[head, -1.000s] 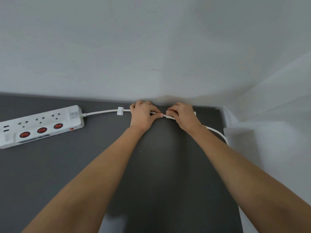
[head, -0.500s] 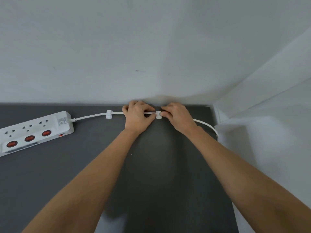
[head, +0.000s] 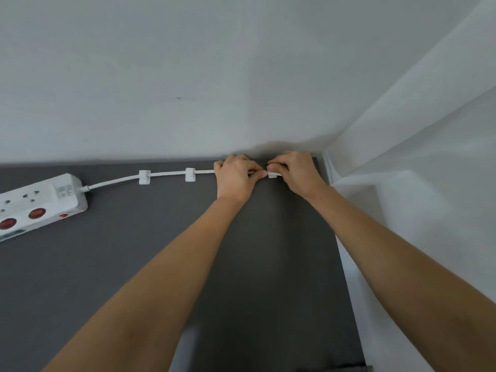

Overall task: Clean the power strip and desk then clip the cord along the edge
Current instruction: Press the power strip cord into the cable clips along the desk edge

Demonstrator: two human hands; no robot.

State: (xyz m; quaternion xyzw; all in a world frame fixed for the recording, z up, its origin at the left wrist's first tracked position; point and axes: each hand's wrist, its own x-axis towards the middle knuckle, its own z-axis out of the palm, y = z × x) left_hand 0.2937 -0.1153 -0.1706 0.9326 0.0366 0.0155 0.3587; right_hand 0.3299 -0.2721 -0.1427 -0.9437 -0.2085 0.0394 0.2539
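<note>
A white power strip [head: 40, 204] with red switches lies at the left of the dark grey desk [head: 134, 264]. Its white cord [head: 166, 173] runs right along the back edge through two white clips, one [head: 144, 177] nearer the strip and one [head: 189, 175] further right. My left hand [head: 236, 181] pinches the cord just past the second clip. My right hand [head: 295, 174] pinches the cord at a third white clip [head: 273, 175] near the desk's right back corner. The cord beyond my right hand is hidden.
A white wall [head: 241, 76] rises directly behind the desk. A white side panel [head: 416, 170] closes off the right. The desk's right edge [head: 346, 277] runs toward me beside a pale floor gap.
Both hands have shifted right along the cord toward the corner. A second clip now shows the cord seated in it, left of my left hand; a third clip sits under my right fingers.
</note>
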